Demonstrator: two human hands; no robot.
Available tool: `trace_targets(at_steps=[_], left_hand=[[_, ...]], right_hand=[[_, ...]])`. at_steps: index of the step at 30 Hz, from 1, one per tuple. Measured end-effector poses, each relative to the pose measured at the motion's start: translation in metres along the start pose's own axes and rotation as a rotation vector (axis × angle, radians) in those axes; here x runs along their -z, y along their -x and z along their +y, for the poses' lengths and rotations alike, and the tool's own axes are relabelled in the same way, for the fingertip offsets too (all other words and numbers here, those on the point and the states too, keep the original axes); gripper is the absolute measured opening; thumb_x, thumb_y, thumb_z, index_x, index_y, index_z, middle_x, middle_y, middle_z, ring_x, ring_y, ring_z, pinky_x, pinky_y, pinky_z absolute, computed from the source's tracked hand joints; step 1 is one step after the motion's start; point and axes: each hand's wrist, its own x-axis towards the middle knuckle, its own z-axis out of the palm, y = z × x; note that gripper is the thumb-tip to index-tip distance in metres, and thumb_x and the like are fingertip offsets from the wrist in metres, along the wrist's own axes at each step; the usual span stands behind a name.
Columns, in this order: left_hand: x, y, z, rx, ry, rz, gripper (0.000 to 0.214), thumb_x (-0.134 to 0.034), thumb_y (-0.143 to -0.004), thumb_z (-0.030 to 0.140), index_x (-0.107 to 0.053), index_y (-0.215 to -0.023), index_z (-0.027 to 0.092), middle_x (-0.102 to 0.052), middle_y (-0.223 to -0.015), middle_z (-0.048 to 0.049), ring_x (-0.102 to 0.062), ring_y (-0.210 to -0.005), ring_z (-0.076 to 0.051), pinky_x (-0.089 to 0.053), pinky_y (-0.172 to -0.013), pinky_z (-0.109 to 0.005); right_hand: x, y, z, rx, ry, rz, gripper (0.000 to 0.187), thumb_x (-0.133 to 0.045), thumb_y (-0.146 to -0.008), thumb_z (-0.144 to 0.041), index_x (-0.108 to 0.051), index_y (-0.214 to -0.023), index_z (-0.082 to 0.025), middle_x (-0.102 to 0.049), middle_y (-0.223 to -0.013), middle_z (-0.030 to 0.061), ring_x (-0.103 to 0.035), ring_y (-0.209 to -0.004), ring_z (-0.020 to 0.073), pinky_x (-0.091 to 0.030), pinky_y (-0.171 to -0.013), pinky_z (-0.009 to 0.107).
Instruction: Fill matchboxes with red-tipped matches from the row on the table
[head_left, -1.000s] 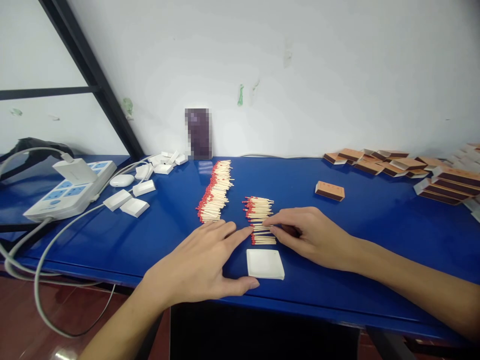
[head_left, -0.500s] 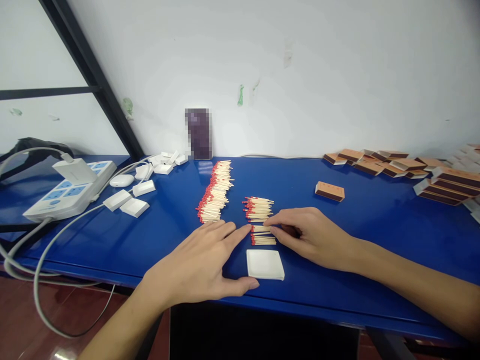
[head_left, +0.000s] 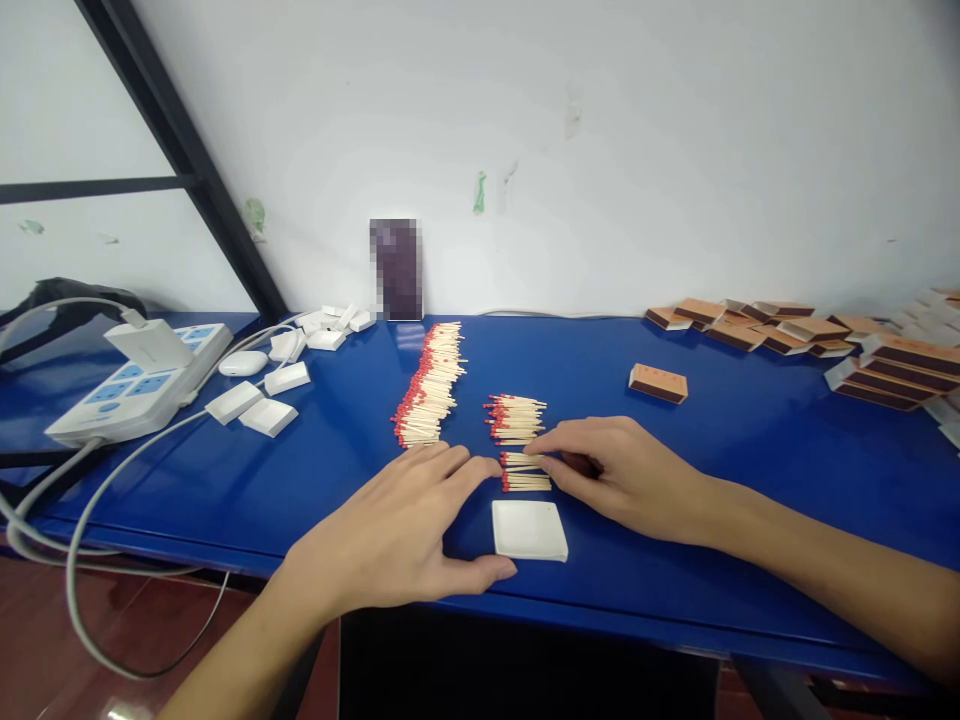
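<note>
My left hand (head_left: 405, 525) rests over the blue table with its fingers spread. Its index fingertip touches the red heads of a small row of matches (head_left: 525, 482). Across from it, my right hand (head_left: 619, 475) has its fingers curled, with index finger and thumb pinched at the plain ends of the upper matches in that row. Just beyond lies a second small pile of matches (head_left: 517, 420). A long pile of matches (head_left: 431, 385) stretches away farther left. Nearer me, a white matchbox tray (head_left: 529, 530) lies between my left thumb and the small row.
A single matchbox (head_left: 658, 383) lies to the right, with a heap of matchboxes (head_left: 750, 325) behind and a stack (head_left: 892, 375) at far right. White trays (head_left: 268, 415), a power strip (head_left: 142, 380) and cables occupy the left. A phone-like object (head_left: 400, 270) leans on the wall.
My left index finger has bent slightly and drawn back a little against the match heads. My right hand has hardly moved.
</note>
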Motion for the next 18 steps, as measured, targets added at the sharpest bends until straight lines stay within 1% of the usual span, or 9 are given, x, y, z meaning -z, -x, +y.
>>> trace_targets(at_steps=[5, 7, 14, 18], left_hand=[[0.0004, 0.0005, 0.0008, 0.007, 0.005, -0.006, 0.056, -0.065, -0.082, 0.055, -0.052, -0.125, 0.022, -0.061, -0.109, -0.0042, -0.057, -0.102, -0.025, -0.045, -0.09, -0.04], [0.0004, 0.0001, 0.0009, 0.005, 0.008, -0.004, 0.054, -0.065, -0.083, 0.055, -0.052, -0.123, 0.022, -0.06, -0.108, -0.004, -0.056, -0.102, -0.024, -0.045, -0.09, -0.039], [0.0015, -0.0011, 0.0011, 0.003, 0.006, -0.012, 0.05, -0.065, -0.082, 0.055, -0.054, -0.118, 0.021, -0.061, -0.105, -0.0034, -0.057, -0.099, -0.024, -0.045, -0.088, -0.039], [0.0006, -0.001, 0.0007, 0.001, 0.001, 0.001, 0.055, -0.065, -0.083, 0.056, -0.052, -0.124, 0.021, -0.061, -0.109, -0.0043, -0.057, -0.103, -0.025, -0.045, -0.091, -0.04]], right_hand=[[-0.0007, -0.0005, 0.0015, 0.039, -0.025, -0.001, 0.023, -0.05, -0.094, -0.022, -0.07, -0.106, -0.022, -0.071, -0.079, -0.0002, -0.062, -0.067, 0.0127, -0.043, -0.062, 0.024], [0.0001, -0.0011, 0.0013, 0.059, -0.029, -0.019, 0.024, -0.049, -0.095, -0.022, -0.07, -0.106, -0.022, -0.071, -0.082, 0.0, -0.062, -0.07, 0.0127, -0.043, -0.064, 0.024], [0.0027, -0.0007, 0.0011, 0.067, 0.006, -0.062, 0.026, -0.047, -0.097, -0.024, -0.072, -0.104, -0.022, -0.068, -0.077, 0.0006, -0.061, -0.068, 0.0131, -0.042, -0.062, 0.025], [0.0008, 0.0, 0.0018, 0.039, 0.005, -0.026, 0.026, -0.049, -0.096, -0.024, -0.07, -0.112, -0.022, -0.07, -0.078, 0.0005, -0.062, -0.068, 0.0138, -0.042, -0.062, 0.025]])
